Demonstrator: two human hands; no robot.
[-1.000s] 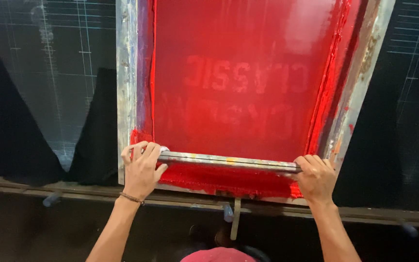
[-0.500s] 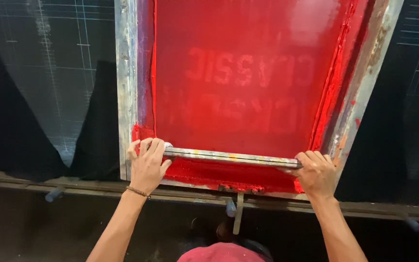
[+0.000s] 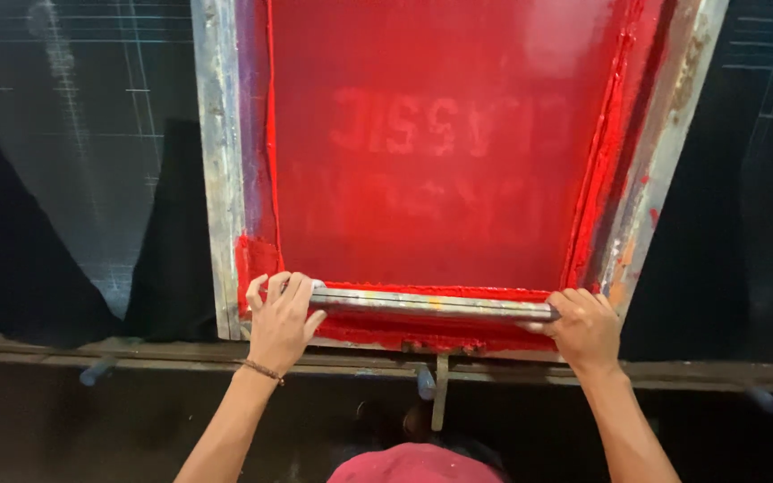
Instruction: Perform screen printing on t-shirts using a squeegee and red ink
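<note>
Surroundings of the printing station, seen from the head camera

Black fabric (image 3: 64,134) marked with faint white grid lines is spread over the counter at the left, and more dark fabric (image 3: 762,179) is seen at the right. A dark rail (image 3: 136,351) is run along the near edge of the counter, with small grey pegs (image 3: 98,370) set under it. A maroon cap (image 3: 413,465) is glimpsed at the bottom edge.

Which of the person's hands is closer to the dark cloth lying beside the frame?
Left. The left hand grips the squeegee's end at the frame's left rail, right beside the dark cloth. The right hand holds the squeegee's opposite end, across the red screen.
</note>
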